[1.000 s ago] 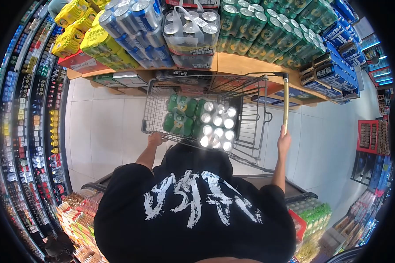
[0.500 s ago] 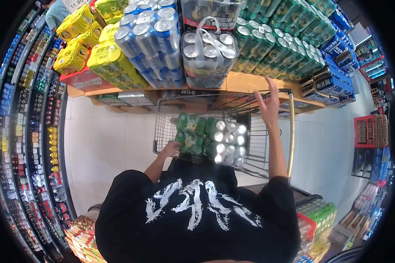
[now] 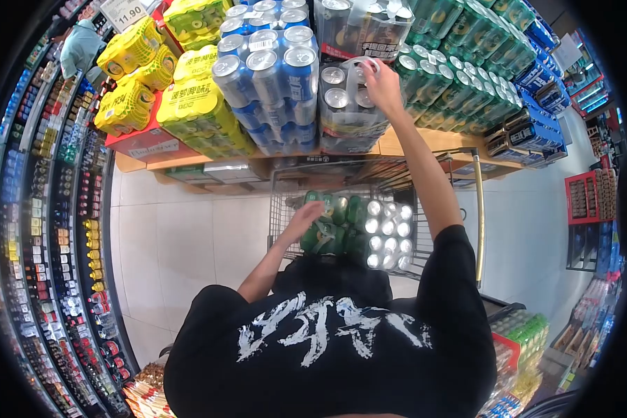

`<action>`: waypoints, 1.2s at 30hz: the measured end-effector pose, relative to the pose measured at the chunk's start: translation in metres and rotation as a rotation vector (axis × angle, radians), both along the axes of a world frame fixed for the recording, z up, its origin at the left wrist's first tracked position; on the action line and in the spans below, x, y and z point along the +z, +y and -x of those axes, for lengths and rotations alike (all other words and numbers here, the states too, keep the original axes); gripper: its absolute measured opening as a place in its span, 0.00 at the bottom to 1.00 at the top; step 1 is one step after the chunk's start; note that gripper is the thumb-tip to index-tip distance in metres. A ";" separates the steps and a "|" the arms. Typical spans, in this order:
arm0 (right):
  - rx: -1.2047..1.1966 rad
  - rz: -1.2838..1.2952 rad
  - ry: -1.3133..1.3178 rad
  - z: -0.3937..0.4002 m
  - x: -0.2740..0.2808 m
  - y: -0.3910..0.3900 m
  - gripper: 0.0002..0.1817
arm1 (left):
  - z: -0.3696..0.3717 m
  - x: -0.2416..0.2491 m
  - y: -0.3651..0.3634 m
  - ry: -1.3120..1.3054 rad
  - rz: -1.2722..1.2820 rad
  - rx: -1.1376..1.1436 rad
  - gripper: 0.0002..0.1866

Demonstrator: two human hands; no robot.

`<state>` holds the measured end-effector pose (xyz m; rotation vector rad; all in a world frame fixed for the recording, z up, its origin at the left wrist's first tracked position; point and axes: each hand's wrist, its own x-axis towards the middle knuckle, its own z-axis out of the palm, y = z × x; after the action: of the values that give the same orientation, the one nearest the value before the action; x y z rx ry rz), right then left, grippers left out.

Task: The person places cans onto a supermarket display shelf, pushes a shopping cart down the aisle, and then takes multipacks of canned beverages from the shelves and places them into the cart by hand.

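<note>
At the far left I can read a white price card above the yellow packs: "11.90". The yellow can pack carries large Chinese characters, too warped for me to read surely. The red carton beneath bears pale script I cannot make out. My black shirt shows white brush-style lettering, illegible.
</note>
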<state>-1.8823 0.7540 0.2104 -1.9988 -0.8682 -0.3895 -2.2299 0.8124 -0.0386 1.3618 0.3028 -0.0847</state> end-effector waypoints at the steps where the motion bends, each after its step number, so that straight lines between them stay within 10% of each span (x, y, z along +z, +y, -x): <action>1: 0.015 -0.064 0.122 0.000 -0.004 0.001 0.14 | -0.008 0.023 -0.001 0.009 0.022 0.003 0.18; 8: -0.133 -0.344 0.307 0.010 0.002 0.008 0.30 | -0.077 0.084 -0.016 -0.029 0.300 -0.041 0.23; 16: -0.051 -0.643 0.412 0.053 0.005 -0.013 0.27 | -0.120 0.096 -0.033 0.032 1.059 -0.001 0.34; 22: -0.124 -0.847 0.442 0.137 0.027 -0.051 0.20 | -0.131 0.113 -0.054 -0.138 1.546 -0.383 0.36; 24: -0.362 -0.741 0.012 0.142 0.015 -0.067 0.20 | -0.136 0.128 -0.064 -0.229 1.604 -0.401 0.33; 26: -0.330 -0.776 0.012 0.161 0.021 -0.099 0.21 | -0.136 0.138 -0.082 -0.066 1.621 -0.264 0.32; 29: 0.071 -0.962 0.408 0.199 0.060 -0.150 0.22 | -0.122 0.172 -0.090 -0.567 0.647 -0.089 0.32; 34: 0.117 -1.162 0.461 0.213 0.069 -0.205 0.23 | -0.103 0.190 -0.087 -0.547 0.884 0.032 0.33; 35: 0.649 -1.217 0.458 0.203 0.059 -0.219 0.24 | -0.100 0.195 -0.084 -0.553 0.877 0.064 0.33; 36: 0.266 -1.197 0.424 0.201 0.045 -0.224 0.24 | -0.096 0.203 -0.080 -0.570 0.847 0.094 0.33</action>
<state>-2.0835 0.5305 0.2551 -0.7913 -0.4215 -0.2194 -2.1341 0.7323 0.1647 0.4868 -0.1518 0.2334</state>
